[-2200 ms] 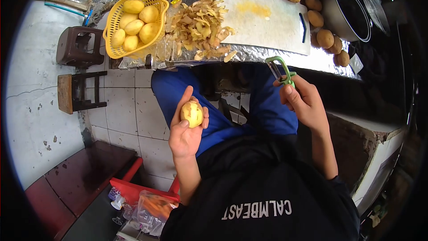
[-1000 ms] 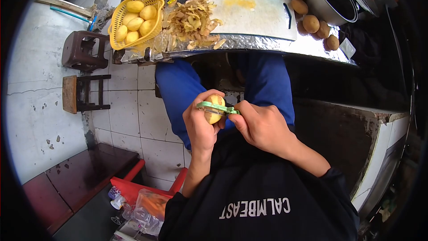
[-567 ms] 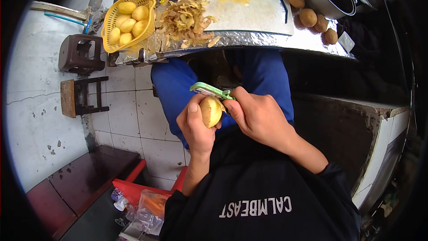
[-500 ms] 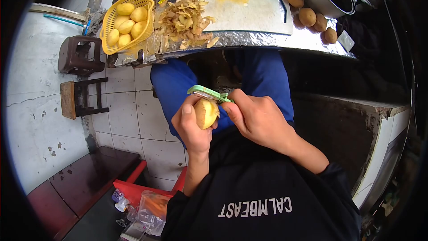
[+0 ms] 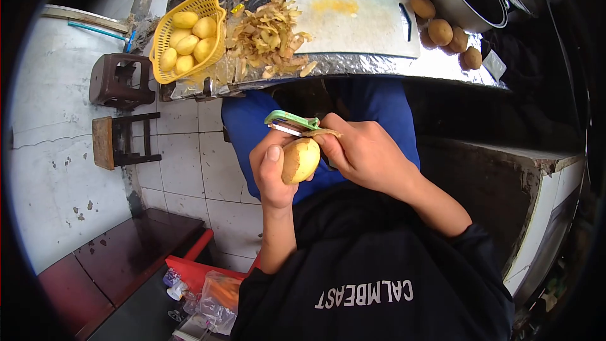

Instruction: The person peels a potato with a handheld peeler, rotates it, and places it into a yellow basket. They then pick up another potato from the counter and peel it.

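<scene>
In my left hand (image 5: pixel 273 173) is a partly peeled potato (image 5: pixel 302 160), pale yellow with brown skin left on its left side. My right hand (image 5: pixel 361 151) is closed around a green peeler (image 5: pixel 291 120), whose metal blade lies just above the potato. A strip of peel (image 5: pixel 323 132) hangs at the blade beside my right fingers. Both hands are over my lap, in front of the table edge. Peeled potatoes fill a yellow basket (image 5: pixel 157 63) at the table's left, with a heap of peels (image 5: pixel 268 35) next to it.
A white cutting board (image 5: pixel 353 28) lies on the foil-covered table. Several unpeeled potatoes (image 5: pixel 440 31) sit right of it, near a metal pot (image 5: pixel 464 9). On the left floor stand a brown plastic stool (image 5: pixel 123 79) and a wooden stool (image 5: pixel 104 143).
The peeler has lifted off the potato, and a peel strip now shows at its blade. More of the potato's yellow flesh faces up. The view has shifted slightly.
</scene>
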`<state>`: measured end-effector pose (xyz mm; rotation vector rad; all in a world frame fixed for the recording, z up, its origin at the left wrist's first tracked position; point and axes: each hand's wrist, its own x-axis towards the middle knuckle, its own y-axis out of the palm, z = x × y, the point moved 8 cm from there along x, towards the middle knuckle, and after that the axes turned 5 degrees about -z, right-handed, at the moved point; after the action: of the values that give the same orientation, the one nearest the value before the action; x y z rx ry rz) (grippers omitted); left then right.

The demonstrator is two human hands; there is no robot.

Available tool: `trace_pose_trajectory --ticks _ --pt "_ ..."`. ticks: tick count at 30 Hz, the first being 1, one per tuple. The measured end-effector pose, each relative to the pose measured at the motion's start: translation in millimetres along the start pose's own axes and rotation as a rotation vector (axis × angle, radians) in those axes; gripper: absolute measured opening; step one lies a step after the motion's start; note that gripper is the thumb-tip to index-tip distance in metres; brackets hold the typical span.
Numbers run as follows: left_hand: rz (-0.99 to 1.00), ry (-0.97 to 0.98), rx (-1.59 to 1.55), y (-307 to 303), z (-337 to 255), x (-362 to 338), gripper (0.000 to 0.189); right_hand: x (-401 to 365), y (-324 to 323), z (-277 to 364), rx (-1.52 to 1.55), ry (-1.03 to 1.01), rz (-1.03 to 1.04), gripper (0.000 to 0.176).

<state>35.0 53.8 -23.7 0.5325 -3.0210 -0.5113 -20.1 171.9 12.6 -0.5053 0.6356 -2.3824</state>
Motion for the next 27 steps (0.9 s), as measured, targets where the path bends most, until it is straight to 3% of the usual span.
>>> trace_pose_trajectory --ticks 2,4,6,9,13,18,22,26,27 --pt "-0.051 -0.045 -0.007 0 -7 19 0.07 23 -3 -3 0.044 -0.007 -0.026 0.026" --pt "0.028 -0.077 -0.155 -3 -11 50 0.064 55 -9 -8 -0.017 0.019 -0.065 0.028" --pt "-0.102 -0.091 -0.225 -8 -25 79 0.062 95 -21 -12 -0.147 -0.051 -0.202 0.031" --pt "-0.27 -0.042 -0.121 -24 -33 96 0.06 148 -33 -14 -0.501 -0.039 -0.222 0.033" --pt "-0.392 -0.064 -0.096 -45 -17 87 0.056 180 -25 -31 -0.553 0.047 -0.072 0.051" --pt "-0.382 -0.068 -0.194 -55 -11 85 0.052 178 -29 -26 -0.497 -0.013 -0.155 0.042" --pt "-0.341 -0.052 -0.225 -50 -18 84 0.054 137 -20 5 -0.102 -0.032 0.005 0.041" --pt "-0.331 -0.078 -0.341 -34 -27 82 0.054 90 -7 27 -0.142 -0.077 0.013 0.037" --pt "-0.436 -0.121 -0.446 -29 -24 80 0.054 84 -3 30 -0.244 -0.15 -0.011 0.036"
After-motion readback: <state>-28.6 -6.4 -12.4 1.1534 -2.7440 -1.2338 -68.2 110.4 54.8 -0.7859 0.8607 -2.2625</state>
